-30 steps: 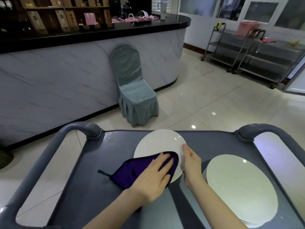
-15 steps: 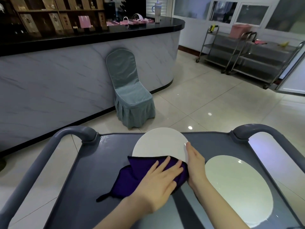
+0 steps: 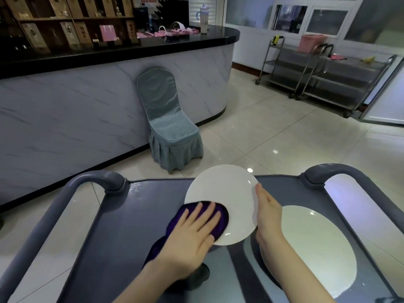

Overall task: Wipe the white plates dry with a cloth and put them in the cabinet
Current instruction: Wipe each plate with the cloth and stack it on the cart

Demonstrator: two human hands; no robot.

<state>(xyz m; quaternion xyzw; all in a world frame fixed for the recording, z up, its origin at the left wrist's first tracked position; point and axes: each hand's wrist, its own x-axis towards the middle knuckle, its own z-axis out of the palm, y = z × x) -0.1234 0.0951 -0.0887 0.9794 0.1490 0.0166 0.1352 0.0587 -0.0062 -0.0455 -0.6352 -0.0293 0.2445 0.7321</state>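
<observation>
A person stands at a grey service cart, both hands over its dark tabletop. The left hand lies flat with its fingers straight and spread, pressing a purple cloth onto the near-left part of a white plate. Part of the cloth hangs off the plate's near edge, under the wrist. The right hand lies against the plate's right rim with fingers extended along the edge; whether the thumb wraps round the rim cannot be told. The plate sits over the middle of the tabletop, and its far edge overlaps the cart's far rim in this view. To the right, apart from it, a second white plate lies flat on the tabletop. Curved grey handles rise at the cart's far corners. Beyond the cart, on the tiled floor, a chair in a grey-blue cover stands against a marble-fronted bar counter. Steel trolleys stand at the far right.
</observation>
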